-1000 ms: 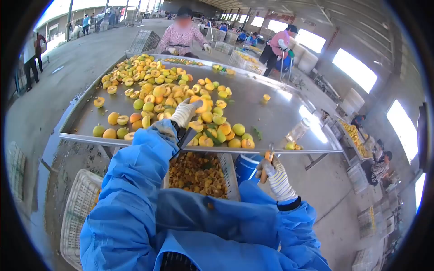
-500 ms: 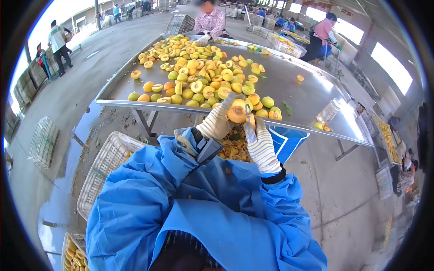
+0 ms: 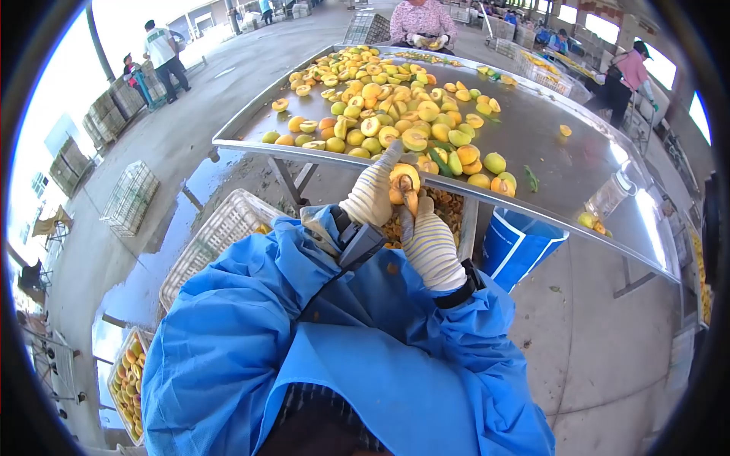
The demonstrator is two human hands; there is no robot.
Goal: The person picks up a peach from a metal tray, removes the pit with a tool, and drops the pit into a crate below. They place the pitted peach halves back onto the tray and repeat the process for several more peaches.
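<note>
Left grip holding cut fruit, yellow-orange, brownish centre; right grip round tool handle.

Straight ahead, reach is blocked by the fruit pile. Farther right, passage is offered over the metal table between pile and transparent container, interrupted by a leaf.

The left arm and right arm, in loose bright-blue fabric sleeves, bend inward before the body. The left hand, in a pale striped knit glove, slants up and rightward in a grip; the right hand, gloved alike, curls upward close beside it, its wrist ringed by a black band
</note>
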